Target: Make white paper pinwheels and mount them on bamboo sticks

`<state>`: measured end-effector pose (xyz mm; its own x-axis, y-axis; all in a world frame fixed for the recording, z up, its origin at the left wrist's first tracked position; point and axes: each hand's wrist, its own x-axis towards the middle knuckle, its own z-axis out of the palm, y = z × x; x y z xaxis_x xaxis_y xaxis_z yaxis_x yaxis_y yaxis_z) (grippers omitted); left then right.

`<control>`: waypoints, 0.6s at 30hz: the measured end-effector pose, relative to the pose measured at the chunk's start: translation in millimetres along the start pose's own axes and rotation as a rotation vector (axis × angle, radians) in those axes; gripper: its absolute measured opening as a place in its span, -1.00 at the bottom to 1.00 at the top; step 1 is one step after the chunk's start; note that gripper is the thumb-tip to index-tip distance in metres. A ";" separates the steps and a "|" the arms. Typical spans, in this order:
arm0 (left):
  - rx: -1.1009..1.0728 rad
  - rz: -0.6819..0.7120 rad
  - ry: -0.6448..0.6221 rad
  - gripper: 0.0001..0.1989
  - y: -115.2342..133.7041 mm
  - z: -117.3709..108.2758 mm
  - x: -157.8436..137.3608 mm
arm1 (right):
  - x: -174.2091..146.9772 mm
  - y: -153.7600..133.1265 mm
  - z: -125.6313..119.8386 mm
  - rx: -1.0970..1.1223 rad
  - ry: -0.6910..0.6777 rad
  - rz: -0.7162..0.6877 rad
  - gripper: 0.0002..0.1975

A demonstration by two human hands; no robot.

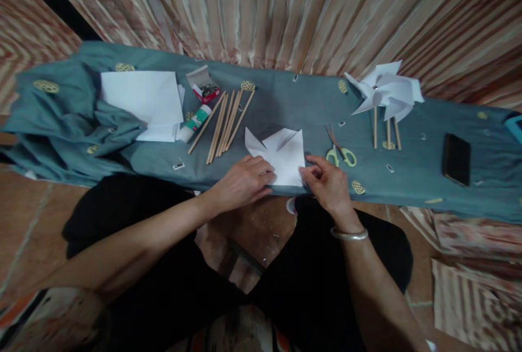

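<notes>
A white square of paper (283,159), with slits cut in from its corners, lies near the front edge of the cloth-covered table. Its upper corners lift a little. My left hand (247,180) presses on its lower left part, fingers bent together and gripping there. At the lower right corner, my right hand (328,180) pinches the paper's edge between thumb and forefinger. Just beyond that hand lie green-handled scissors (340,150) with open blades.
To the left are wooden sticks (223,129), a glue stick (196,122), a red box of small metal pins (206,86) and stacked white paper (144,102). On the right, white paper pinwheels (387,91) on sticks lie near a black phone (455,159). A striped curtain (261,14) hangs behind.
</notes>
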<state>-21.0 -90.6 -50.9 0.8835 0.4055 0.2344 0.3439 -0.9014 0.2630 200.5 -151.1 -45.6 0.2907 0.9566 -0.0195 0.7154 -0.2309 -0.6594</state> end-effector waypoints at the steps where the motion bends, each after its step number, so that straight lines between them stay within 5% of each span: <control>1: 0.006 -0.001 -0.002 -0.83 0.0 2.1 -0.4 | -0.5 -1.1 -0.3 -0.022 0.007 -0.011 -0.61; 9: 0.039 0.003 0.068 -0.83 -2.9 5.8 -5.6 | -0.5 9.4 -0.1 -0.043 0.040 -0.243 -0.66; 18: 0.030 0.004 0.101 -0.86 -4.1 4.0 -10.8 | 4.5 29.1 -11.6 0.268 -0.206 -0.253 -0.58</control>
<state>-30.6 -91.9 -58.2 0.8490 0.4138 0.3285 0.3511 -0.9065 0.2346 230.0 -155.6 -56.2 -0.0254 0.9990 0.0364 0.5493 0.0444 -0.8344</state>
